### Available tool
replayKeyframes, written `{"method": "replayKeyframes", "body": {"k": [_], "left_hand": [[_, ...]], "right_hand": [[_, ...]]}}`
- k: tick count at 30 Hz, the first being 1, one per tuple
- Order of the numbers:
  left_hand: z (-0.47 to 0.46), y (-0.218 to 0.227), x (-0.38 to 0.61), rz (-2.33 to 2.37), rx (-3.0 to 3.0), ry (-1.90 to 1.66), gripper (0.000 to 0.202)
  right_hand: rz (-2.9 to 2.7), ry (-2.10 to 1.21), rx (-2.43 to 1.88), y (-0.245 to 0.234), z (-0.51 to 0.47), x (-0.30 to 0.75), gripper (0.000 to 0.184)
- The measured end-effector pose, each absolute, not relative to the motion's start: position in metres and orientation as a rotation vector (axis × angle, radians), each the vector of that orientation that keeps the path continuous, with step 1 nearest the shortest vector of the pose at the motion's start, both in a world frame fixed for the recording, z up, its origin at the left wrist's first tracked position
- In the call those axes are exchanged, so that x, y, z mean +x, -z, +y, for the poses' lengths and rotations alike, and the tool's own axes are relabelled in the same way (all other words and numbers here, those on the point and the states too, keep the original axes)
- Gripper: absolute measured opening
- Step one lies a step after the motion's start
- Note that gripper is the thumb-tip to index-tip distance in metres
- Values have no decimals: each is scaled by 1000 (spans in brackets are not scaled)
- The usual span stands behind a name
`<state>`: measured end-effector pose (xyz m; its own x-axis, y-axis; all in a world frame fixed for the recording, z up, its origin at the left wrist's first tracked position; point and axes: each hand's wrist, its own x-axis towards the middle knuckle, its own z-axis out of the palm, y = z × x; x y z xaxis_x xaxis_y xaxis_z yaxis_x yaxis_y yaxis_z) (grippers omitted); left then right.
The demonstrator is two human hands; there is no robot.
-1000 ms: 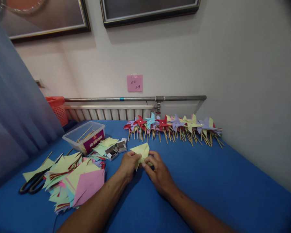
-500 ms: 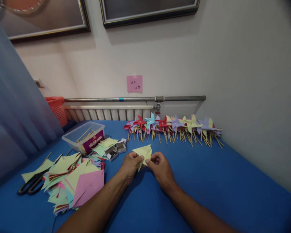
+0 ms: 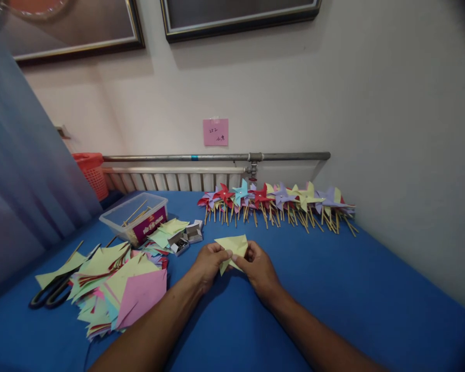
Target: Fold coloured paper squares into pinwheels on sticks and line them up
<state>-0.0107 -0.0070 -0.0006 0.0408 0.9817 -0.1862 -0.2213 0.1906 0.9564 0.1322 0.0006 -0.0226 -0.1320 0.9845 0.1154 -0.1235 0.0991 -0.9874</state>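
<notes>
Blue cloth [image 3: 333, 299] covers the whole work surface in front of me, running back to a pale plaster wall. Along that wall runs a grey metal pipe [image 3: 217, 157] with a white radiator [image 3: 170, 181] beneath it, a pink note [image 3: 215, 132] stuck above, and two dark-framed pictures [image 3: 240, 15] higher up. A blue curtain [image 3: 23, 170] hangs on my left, with an orange basket [image 3: 90, 173] tucked behind it.

Against the far wall lies a row of finished paper pinwheels [image 3: 279, 199], sticks pointing toward me. To my left sit a clear plastic tub [image 3: 135, 217] holding thin wooden sticks, small open boxes of pins [image 3: 186, 238], a loose heap of coloured paper squares [image 3: 116, 281], and black scissors [image 3: 50, 295] half under the heap.

Near the middle of the cloth, raised just off it, I hold a yellow-green paper piece [image 3: 232, 247]. My left hand [image 3: 208, 262] pinches its left side between thumb and fingertips, fingers drawn in close. My right hand [image 3: 259, 268] grips its right side the same way, fingers curled tight on the paper. The two hands nearly meet under it. The paper's long axis runs roughly left to right, tilted a little, with one pointed corner aimed left and away from me and a lower tip hanging down between my thumbs.
</notes>
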Motion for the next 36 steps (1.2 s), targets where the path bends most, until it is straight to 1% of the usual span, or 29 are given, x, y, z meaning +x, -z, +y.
{"method": "replayKeyframes", "body": {"k": [2,5,8,14,21,27,31,36], "left_hand": [[-7,-1,-12,1121,918,-1138,23],[-8,-4,-13,1143,927,-1114,26],[-9,-5,-13,1169,987,-1084,25],[-8,0,-12,1185,1083,-1092,21],[-8,-1,-11,1124,1031,-1097,23],[-10,-4,-10,1144,1066,-1072,20],[-10,-7,-9,1178,1075,-1077,22],[-12,-13,-8,1276,1097,-1025,20]], "right_hand": [[-1278,-1320,-940,22,1,133,41],[-1272,-1400,-896,19,0,135,48],[-1278,-1434,-918,15,-2,137,51],[-1289,-1375,-1000,17,0,139,43],[-1265,-1298,-1080,17,0,136,42],[-1240,-1255,-1124,17,-3,135,39],[-1195,-1298,-1058,22,-1,134,40],[-1060,-1424,-883,23,-3,129,40]]}}
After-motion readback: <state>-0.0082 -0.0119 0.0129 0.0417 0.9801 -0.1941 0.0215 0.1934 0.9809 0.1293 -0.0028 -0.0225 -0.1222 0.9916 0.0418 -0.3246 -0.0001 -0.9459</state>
